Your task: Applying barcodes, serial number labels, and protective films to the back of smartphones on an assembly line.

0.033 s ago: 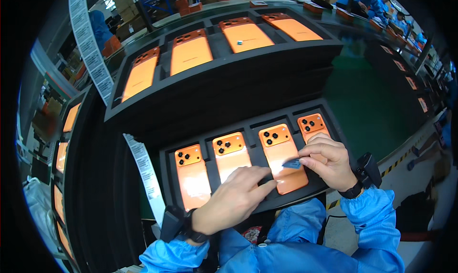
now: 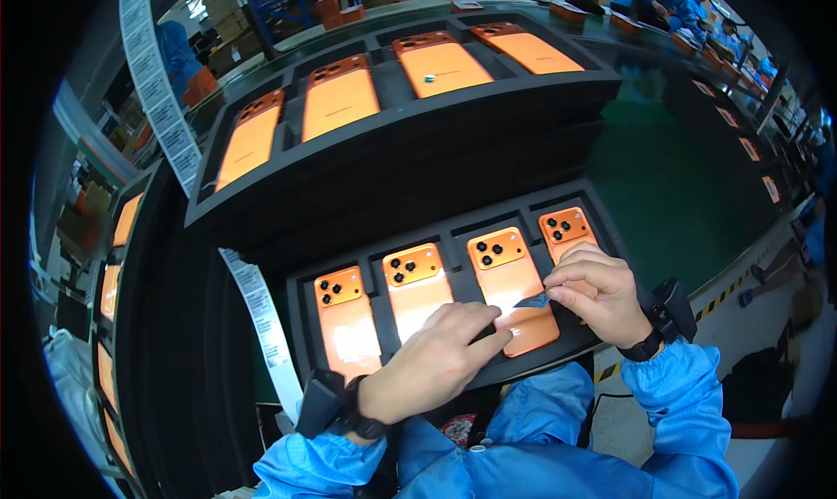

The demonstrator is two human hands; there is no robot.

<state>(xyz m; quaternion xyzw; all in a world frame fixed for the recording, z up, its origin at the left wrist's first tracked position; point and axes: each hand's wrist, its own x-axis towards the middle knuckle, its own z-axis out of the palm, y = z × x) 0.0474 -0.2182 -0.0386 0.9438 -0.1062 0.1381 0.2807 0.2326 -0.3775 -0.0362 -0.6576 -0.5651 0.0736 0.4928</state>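
My left hand (image 2: 432, 364) lies flat across the near edge of the black tray (image 2: 301, 324), fingers stretched out and close together, the tips pressing on the lower left corner of the third orange phone (image 2: 510, 290) and gripping nothing. My right hand (image 2: 597, 294) sits just to the right of those fingertips, curled narrow, with thumb and forefinger pinched on a small dark tab (image 2: 532, 302) that lies on the face of that same phone. The phone rests back-up in its slot, its camera block at the far end from my fingers. To the left of my left fingertips lie two more orange phones (image 2: 417, 294), each in its own slot of the tray, and a fourth one (image 2: 565, 228) shows just beyond my right knuckles, partly covered by them. Both wrists wear dark straps over blue sleeves (image 2: 671, 407). Beyond my fingers, well apart and higher up, a second black tray (image 2: 401, 150) holds four orange phones. A long white paper strip (image 2: 261, 316) hangs down to the left of my left hand. Past my right hand runs a green belt (image 2: 689, 194).
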